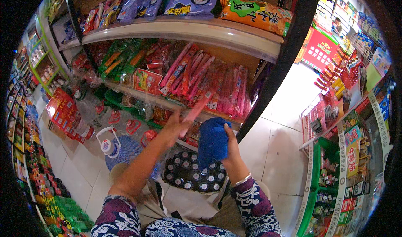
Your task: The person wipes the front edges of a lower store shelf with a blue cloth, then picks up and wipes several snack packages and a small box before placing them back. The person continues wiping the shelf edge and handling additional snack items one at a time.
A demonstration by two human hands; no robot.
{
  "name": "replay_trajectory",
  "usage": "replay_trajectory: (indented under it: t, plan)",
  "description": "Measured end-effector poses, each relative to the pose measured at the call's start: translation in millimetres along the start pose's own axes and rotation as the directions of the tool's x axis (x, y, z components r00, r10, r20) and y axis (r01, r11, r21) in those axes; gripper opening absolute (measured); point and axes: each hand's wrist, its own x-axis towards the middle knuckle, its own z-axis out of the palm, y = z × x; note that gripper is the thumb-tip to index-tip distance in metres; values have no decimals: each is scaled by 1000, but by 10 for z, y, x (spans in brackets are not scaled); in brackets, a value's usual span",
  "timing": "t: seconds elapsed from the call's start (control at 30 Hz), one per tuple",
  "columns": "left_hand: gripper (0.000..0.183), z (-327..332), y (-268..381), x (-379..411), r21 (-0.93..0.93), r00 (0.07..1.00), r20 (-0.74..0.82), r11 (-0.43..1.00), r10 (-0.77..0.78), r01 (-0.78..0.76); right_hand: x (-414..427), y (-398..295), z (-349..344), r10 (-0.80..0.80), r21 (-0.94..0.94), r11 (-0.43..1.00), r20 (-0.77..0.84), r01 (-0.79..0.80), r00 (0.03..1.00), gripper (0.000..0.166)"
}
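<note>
My left hand holds a long pink snack packet, blurred by motion, tilted up in front of the middle shelf. In my right hand is a folded blue cloth, held just right of the packet. Behind them, similar pink stick-shaped packets lean in a row on the shelf, with more towards its right end. A red packet and green packets lie to their left.
The upper shelf edge holds purple bags and an orange bag. Below stand a shrink-wrapped pack of dark bottles, a large water jug and clear bottles with red handles. A black shelf post rises at right; a person is far off.
</note>
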Motion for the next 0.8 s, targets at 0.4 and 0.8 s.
replay_trajectory:
  t: [0.4, 0.8]
  plan:
    - [41, -379, -202, -836, -108, 779, 621, 975, -86, 193, 266, -4, -62, -245, -122, 959, 87, 254, 966, 56]
    - [21, 60, -346, -643, -41, 975, 65, 976, 214, -212, 230, -3, 31, -388, -523, 779, 32, 346, 921, 26]
